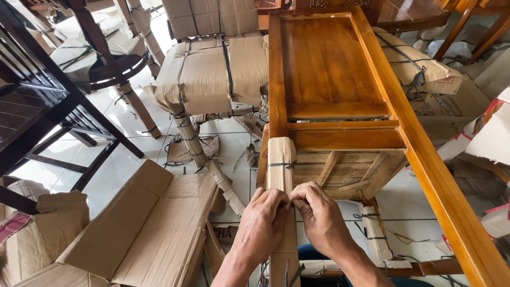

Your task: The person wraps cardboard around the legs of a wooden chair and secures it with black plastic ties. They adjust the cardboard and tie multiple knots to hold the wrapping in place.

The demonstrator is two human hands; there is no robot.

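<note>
A varnished wooden chair (329,69) lies tipped over in front of me, its seat panel facing up. One leg is wrapped in brown cardboard (280,154) and bound with a black strap (281,165). My left hand (260,223) and my right hand (319,215) meet on this wrapped leg lower down, fingertips pinched together on a black strap at the cardboard's edge. Another cardboard-wrapped leg (375,233) shows to the right of my hands.
A chair fully wrapped in cardboard (212,64) stands at the back. Flattened cardboard sheets (149,228) lie on the white tiled floor at the left. A dark wooden frame (42,106) is at far left. More wrapped pieces (419,69) and torn cardboard (489,133) sit at right.
</note>
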